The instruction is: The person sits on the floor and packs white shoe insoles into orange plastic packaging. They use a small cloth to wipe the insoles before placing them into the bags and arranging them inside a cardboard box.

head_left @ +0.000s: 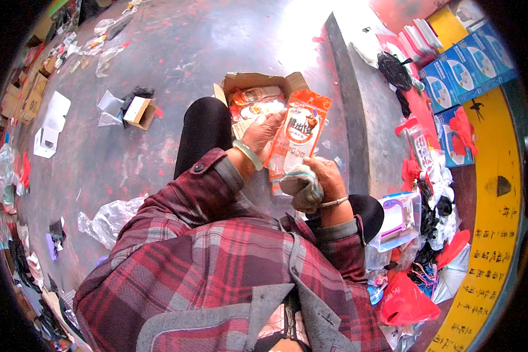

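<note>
An orange and white flat packet (304,130) is held up in front of me, tilted a little to the right. My left hand (264,135) grips its left edge, with a pale bangle at the wrist. My right hand (328,180) is closed around a bunched grey-white cloth (303,188). Its fingertips meet the packet's lower right edge; whether they pinch it I cannot tell. Just beyond, an open cardboard box (240,82) stands on the floor between my knees, with similar orange packets (257,101) inside. The held packet covers part of the box's right side.
A small open carton (141,112) and a white box (46,141) lie to the left. Crumpled clear plastic (108,223) is by my left side. On the right are a clear plastic bin (398,220), a red bag (406,299) and stacked blue boxes (466,67).
</note>
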`<control>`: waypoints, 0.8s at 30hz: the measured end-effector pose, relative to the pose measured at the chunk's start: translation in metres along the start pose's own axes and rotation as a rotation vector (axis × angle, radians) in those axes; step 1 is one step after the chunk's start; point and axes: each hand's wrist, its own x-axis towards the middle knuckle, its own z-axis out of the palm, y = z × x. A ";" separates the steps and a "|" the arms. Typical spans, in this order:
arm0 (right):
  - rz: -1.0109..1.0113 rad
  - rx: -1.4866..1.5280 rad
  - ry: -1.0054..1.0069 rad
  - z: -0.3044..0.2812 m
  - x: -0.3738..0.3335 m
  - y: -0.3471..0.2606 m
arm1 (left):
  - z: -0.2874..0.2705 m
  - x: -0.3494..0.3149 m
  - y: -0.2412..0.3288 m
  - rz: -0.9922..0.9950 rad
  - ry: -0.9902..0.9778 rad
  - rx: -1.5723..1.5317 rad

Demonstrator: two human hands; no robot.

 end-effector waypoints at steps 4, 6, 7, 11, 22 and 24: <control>-0.124 -0.112 0.028 -0.021 0.022 0.039 | -0.009 0.001 -0.003 -0.182 -0.104 -0.173; -0.105 -0.147 0.000 -0.028 0.027 0.048 | -0.003 -0.001 0.001 -0.255 -0.113 -0.225; -0.050 -0.134 -0.047 -0.019 0.021 0.037 | -0.003 -0.003 0.005 -0.284 -0.112 -0.248; 0.162 -0.056 0.118 -0.030 0.014 0.014 | -0.020 0.007 -0.003 -0.221 -0.011 -0.062; -0.161 -0.080 0.106 -0.035 -0.028 -0.102 | -0.025 0.016 0.005 -0.126 0.067 -0.123; -0.262 0.038 0.187 -0.030 -0.020 -0.101 | -0.037 0.018 0.003 -0.145 0.076 0.004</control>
